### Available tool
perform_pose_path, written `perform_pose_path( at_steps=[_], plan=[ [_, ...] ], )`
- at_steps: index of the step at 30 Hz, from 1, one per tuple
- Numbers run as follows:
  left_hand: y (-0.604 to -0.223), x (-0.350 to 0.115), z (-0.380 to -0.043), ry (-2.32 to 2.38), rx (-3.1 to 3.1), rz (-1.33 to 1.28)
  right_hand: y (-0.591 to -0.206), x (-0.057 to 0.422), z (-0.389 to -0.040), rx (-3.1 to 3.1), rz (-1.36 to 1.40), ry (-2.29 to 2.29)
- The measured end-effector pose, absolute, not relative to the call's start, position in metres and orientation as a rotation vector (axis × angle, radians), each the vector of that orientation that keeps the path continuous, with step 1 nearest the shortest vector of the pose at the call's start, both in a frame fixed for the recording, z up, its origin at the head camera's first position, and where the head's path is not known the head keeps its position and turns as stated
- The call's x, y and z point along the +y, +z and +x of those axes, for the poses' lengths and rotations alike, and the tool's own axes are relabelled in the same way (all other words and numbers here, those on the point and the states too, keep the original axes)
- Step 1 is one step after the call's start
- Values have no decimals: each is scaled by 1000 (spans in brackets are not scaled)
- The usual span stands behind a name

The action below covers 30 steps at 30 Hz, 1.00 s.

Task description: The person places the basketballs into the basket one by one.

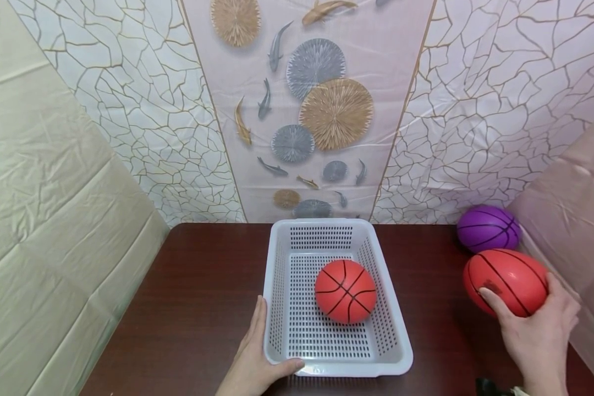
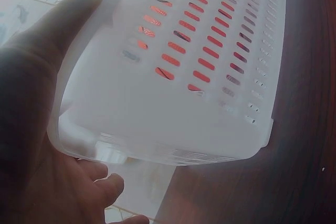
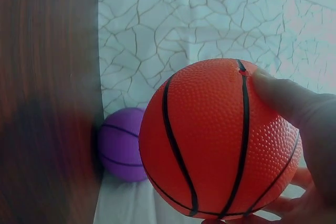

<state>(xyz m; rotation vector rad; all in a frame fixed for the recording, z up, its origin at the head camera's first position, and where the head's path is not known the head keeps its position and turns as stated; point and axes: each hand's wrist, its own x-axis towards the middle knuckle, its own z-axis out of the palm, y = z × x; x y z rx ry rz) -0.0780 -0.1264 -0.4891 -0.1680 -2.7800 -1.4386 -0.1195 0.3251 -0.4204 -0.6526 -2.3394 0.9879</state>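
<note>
A white plastic basket (image 1: 351, 368) with slotted walls stands on the dark table, and a red toy basketball (image 1: 345, 291) lies inside it. My left hand (image 1: 252, 352) holds the basket's near left corner, fingers along the outer left side and thumb at the front rim. In the left wrist view the basket's slotted wall (image 2: 147, 114) shows the red ball through its holes. At the right, my right hand (image 1: 542, 335) grips a second red basketball (image 1: 507, 280), thumb on one side and fingers round the other. The right wrist view shows this ball (image 3: 210, 145) above the table.
A purple basketball (image 1: 489, 228) rests at the table's far right corner, just behind the held ball. Patterned cloth (image 1: 302, 110) hangs behind the table, and padded beige panels (image 1: 44, 220) flank both sides. Dark wooden tabletop (image 1: 198, 286) extends left of the basket.
</note>
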Motion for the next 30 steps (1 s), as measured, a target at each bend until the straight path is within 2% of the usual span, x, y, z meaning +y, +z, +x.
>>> perform_pose_path(
  at_steps=[30],
  plan=[
    [-489, -127, -78, -1451, -2779, -165, -392, 262, -111, -2300, -399, 1138]
  ],
)
